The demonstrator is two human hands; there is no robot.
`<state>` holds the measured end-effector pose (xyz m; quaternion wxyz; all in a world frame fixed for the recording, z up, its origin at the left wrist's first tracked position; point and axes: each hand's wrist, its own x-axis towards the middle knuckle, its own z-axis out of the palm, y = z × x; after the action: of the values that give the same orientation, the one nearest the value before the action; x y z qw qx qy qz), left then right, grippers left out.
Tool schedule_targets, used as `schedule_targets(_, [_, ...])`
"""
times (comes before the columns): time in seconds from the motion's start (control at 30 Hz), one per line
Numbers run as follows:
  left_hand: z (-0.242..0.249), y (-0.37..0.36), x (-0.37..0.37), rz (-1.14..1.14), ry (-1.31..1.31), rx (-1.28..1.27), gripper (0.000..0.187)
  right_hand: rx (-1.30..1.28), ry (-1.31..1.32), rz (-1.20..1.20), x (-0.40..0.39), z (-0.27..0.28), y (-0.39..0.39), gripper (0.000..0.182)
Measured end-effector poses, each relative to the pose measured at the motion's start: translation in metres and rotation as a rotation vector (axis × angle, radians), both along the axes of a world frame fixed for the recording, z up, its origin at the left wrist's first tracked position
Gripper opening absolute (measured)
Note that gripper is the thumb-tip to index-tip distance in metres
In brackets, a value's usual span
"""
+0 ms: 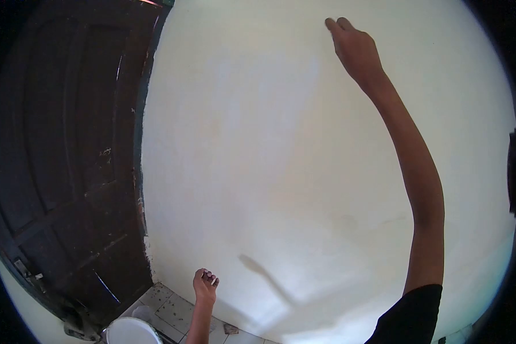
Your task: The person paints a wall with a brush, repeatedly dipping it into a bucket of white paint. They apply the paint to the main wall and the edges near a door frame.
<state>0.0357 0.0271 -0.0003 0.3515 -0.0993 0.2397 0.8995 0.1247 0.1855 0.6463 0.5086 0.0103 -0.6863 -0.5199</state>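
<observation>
My right hand (354, 49) is raised high at the upper right, against the pale wall (241, 143). Its fingers are bent and pressed together, and whatever they may hold is hidden or too small to name. Low in the view, left of centre, my left hand (205, 285) hangs in front of the wall with its fingers curled inward. Nothing can be made out for certain in it. A black sleeve (413, 315) covers my right upper arm.
A dark wooden door (69, 143) with a metal latch (28, 272) fills the left side. A white round container (133, 332) stands on the tiled floor (175, 312) at the bottom left. A dark object (515, 172) sits at the right edge.
</observation>
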Motion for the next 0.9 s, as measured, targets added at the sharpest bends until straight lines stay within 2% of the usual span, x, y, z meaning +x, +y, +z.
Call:
schedule_targets(0.03, [0.001, 0.000, 0.000, 0.008, 0.009, -0.008, 0.015, 0.083, 0.001, -0.083, -0.006, -0.006, 0.009, 0.031])
schedule_targets(0.1, [0.000, 0.001, 0.001, 0.027, 0.016, -0.015, 0.014, 0.053, -0.127, -0.049, -0.014, -0.034, 0.034, 0.031])
schedule_targets(0.13, [-0.001, 0.002, 0.001, 0.032, 0.018, -0.012, 0.013, -0.006, -0.234, -0.153, -0.016, -0.061, 0.043, 0.033])
schedule_targets(0.2, [-0.003, 0.003, 0.002, 0.041, 0.017, -0.013, 0.013, -0.093, -0.432, -0.306, -0.017, -0.136, 0.056, 0.034])
schedule_targets(0.27, [-0.004, 0.007, 0.005, 0.060, 0.014, -0.016, 0.013, 0.008, -0.655, -0.369, -0.013, -0.223, 0.070, 0.032])
schedule_targets(0.3, [-0.002, 0.007, 0.007, 0.058, 0.008, -0.023, 0.013, 0.223, -0.635, -0.266, -0.006, -0.265, 0.071, 0.027])
schedule_targets(0.37, [0.005, 0.001, 0.014, 0.069, 0.006, -0.008, 0.013, 0.039, -0.780, -0.183, 0.016, -0.322, 0.043, 0.015])
schedule_targets(0.43, [0.004, 0.000, 0.018, 0.066, 0.013, 0.001, 0.013, -0.166, -0.854, -0.029, 0.028, -0.354, 0.026, 0.017])
schedule_targets(0.5, [0.001, 0.005, 0.013, 0.086, 0.015, 0.012, 0.013, -0.579, -0.994, -0.023, 0.029, -0.354, 0.019, 0.016])
schedule_targets(0.57, [-0.004, 0.006, 0.013, 0.091, 0.027, 0.007, 0.013, -0.758, -0.855, 0.116, 0.011, -0.352, 0.053, 0.016])
schedule_targets(0.63, [-0.005, 0.007, 0.011, 0.106, 0.016, -0.001, 0.013, -0.697, -0.816, 0.020, -0.009, -0.321, 0.093, 0.042])
schedule_targets(0.67, [-0.005, 0.007, 0.012, 0.114, 0.011, 0.007, 0.013, -0.685, -0.651, 0.105, -0.011, -0.293, 0.091, 0.014])
schedule_targets(0.7, [-0.005, 0.006, 0.013, 0.124, 0.009, -0.005, 0.013, -0.678, -0.617, 0.104, -0.012, -0.251, 0.088, 0.010])
schedule_targets(0.73, [-0.005, 0.008, 0.013, 0.128, 0.015, -0.008, 0.014, -0.652, -0.544, 0.033, -0.009, -0.217, 0.087, 0.033])
schedule_targets(0.77, [-0.004, 0.008, 0.014, 0.132, 0.022, -0.011, 0.014, -0.581, -0.365, 0.008, -0.009, -0.195, 0.090, 0.029])
schedule_targets(0.83, [0.002, 0.001, 0.025, 0.170, 0.026, -0.040, 0.015, -0.507, -0.061, 0.220, 0.008, -0.154, 0.085, 0.023])
schedule_targets(0.9, [0.013, 0.001, 0.031, 0.172, 0.074, 0.022, 0.015, -0.491, 0.122, 0.528, 0.024, -0.157, 0.080, 0.018])
